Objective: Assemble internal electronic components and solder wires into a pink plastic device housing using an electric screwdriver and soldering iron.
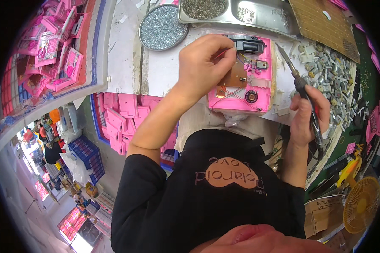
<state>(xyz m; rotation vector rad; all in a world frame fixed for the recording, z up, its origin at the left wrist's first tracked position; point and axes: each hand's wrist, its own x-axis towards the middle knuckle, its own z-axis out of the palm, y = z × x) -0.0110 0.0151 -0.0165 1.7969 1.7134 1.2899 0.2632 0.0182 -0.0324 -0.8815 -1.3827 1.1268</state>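
Note:
In front of me lies a pink plastic casing [232, 104] with its inside facing up. It holds a brown circuit board [234, 79], a small round speaker [251, 96], a small metal motor [261, 64], a black block-shaped part [250, 45] and loose thin wires. My left hand [204, 61] is over the casing's upper left, thumb and fingertips pinched on a thin wire near the black part. My right hand [310, 114] grips a soldering iron [300, 82] by its dark handle, to the right of the casing. The iron's tip points up and away, apart from the casing.
A round tray of small silvery parts [163, 27] and a divided metal tray [236, 14] stand at the far side. Loose motors and white plastic pieces [333, 80] cover the right side. Pink casings fill a crate [120, 120] and the left bench [50, 50]. A yellow fan [361, 204] sits lower right.

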